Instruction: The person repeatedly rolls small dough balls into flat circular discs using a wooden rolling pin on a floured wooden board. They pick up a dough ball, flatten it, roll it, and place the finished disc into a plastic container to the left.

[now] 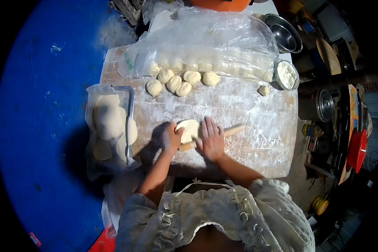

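A flattened round of dough [189, 129] lies on a floured wooden board [249, 110] in front of me. My left hand [171, 138] grips the round's left edge between thumb and fingers. Under the palm of my right hand [212, 138] runs a thin wooden rolling pin [235, 129]; its other end [187, 146] shows at the near edge of the dough. The fingers of that hand lie extended and flat across the pin, just right of the round.
Several dough balls [183, 89] sit beyond my hands, before a row covered by clear plastic sheeting [214, 34]. A bowl of flour [286, 75] stands far right, near a small dough piece [264, 91]. At left, a lined metal tray [132, 94] holds flattened dough rounds [110, 123].
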`<state>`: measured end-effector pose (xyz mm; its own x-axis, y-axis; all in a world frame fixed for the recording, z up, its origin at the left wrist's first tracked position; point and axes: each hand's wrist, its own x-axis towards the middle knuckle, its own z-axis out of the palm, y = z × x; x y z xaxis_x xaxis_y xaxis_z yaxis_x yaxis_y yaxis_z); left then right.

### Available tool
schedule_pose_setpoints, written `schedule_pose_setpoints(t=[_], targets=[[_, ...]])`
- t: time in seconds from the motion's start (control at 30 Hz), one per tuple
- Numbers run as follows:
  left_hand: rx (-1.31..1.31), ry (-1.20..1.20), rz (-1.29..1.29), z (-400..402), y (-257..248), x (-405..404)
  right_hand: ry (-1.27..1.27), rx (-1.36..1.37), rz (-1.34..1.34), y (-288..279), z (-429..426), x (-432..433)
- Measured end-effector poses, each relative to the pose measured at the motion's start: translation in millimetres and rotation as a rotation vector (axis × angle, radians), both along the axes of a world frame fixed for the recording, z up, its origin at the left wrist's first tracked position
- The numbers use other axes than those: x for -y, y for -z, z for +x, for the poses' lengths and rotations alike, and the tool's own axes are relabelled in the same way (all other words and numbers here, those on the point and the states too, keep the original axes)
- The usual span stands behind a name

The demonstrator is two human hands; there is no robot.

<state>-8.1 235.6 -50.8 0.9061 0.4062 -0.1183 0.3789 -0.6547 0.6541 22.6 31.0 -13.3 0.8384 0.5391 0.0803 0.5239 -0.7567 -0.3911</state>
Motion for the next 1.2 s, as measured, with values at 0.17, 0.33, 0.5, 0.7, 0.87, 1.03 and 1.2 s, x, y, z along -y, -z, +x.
schedule_pose_setpoints(t=[0.17, 0.33, 0.5, 0.7, 0.87, 1.03, 1.2], targets=[[-0.024, -0.016, -0.04, 22, 3, -18, -0.058, 0.0, 0.285, -4, 91, -52], [0.247, -0.213, -0.08, 7, 14, 25, -0.449, -0.075, 0.31, 10, 37, 64], [0.252, -0.02, -0.752, 0, 24, 125, 0.008, -0.071, 0.009, -22, -37, 141], [-0.206, 0.414, -0.181, 85, -19, 124, 0.235, 0.056, 0.078, -6, 104, 67], [-0.166, 0.331, -0.307, 33, -3, 84, 0.186, -0.043, 0.067, -2, 0, 95], [-0.063, 0.337, -0.164, 33, -29, 87, 0.117, -0.091, 0.013, -6, 6, 68], [-0.08, 0.225, -0.266, 43, 0, 61, 0.239, 0.018, 0.058, -6, 61, 46]])
